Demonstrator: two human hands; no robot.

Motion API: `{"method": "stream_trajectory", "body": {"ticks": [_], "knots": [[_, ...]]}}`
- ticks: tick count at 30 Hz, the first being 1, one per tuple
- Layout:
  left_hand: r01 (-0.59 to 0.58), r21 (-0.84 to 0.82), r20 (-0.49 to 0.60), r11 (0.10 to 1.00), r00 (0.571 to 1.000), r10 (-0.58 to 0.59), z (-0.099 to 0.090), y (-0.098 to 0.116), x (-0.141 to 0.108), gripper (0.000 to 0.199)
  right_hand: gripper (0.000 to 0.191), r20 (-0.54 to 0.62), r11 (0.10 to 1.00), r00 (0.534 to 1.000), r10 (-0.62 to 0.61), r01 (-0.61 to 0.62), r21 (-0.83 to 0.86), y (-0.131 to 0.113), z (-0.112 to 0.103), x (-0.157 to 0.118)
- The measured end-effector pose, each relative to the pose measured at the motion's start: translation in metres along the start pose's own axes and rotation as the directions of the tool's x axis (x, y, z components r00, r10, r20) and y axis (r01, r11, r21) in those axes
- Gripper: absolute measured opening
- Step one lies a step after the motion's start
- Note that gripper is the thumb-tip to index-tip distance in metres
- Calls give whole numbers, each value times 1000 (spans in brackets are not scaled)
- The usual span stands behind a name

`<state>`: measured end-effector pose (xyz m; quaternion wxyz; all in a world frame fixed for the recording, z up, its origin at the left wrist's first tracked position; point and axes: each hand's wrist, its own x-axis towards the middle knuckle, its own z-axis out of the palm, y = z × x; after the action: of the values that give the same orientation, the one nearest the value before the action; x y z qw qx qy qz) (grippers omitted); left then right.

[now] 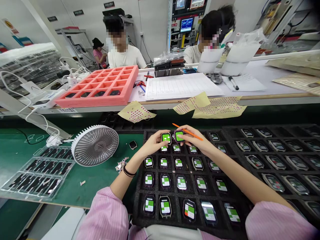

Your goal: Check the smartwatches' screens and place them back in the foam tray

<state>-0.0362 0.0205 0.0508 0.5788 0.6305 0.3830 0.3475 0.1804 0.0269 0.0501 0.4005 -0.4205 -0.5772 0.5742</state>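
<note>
My left hand [158, 141] is closed around a smartwatch body [166, 138] with a lit green and white screen. Close beside it, my right hand [187, 136] grips a second smartwatch body [179, 135] with a purple rim and a green screen. An orange stick-like tool [188, 131], pointed at its far end, also lies across the right hand's fingers. Both hands are over the back rows of a black foam tray [172, 196]. Strapless watches with lit screens, such as a watch [165, 180] in the middle, sit in its compartments.
Another black tray [240, 163] of watches stands at right. To the left are a round fan [96, 145], a clear plastic tray [37, 173], and a lone watch [133, 144]. A pink foam tray [100, 85] and papers [180, 86] lie on the raised shelf. Co-workers sit beyond it.
</note>
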Motion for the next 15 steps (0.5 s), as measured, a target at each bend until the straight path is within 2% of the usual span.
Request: {"method": "stream_trajectory", "body": {"ticks": [3, 9, 15], "knots": [[8, -10, -19, 1000, 1000, -8, 3, 0, 1, 46, 35, -10, 1000, 1000, -5, 5, -1, 0, 1, 0], [5, -3, -124, 1000, 992, -5, 7, -4, 4, 39, 32, -26, 999, 1000, -10, 9, -38, 2, 1, 0], [-13, -29, -35, 1000, 999, 12, 8, -4, 2, 43, 33, -39, 1000, 999, -10, 9, -21, -1, 2, -3]]}}
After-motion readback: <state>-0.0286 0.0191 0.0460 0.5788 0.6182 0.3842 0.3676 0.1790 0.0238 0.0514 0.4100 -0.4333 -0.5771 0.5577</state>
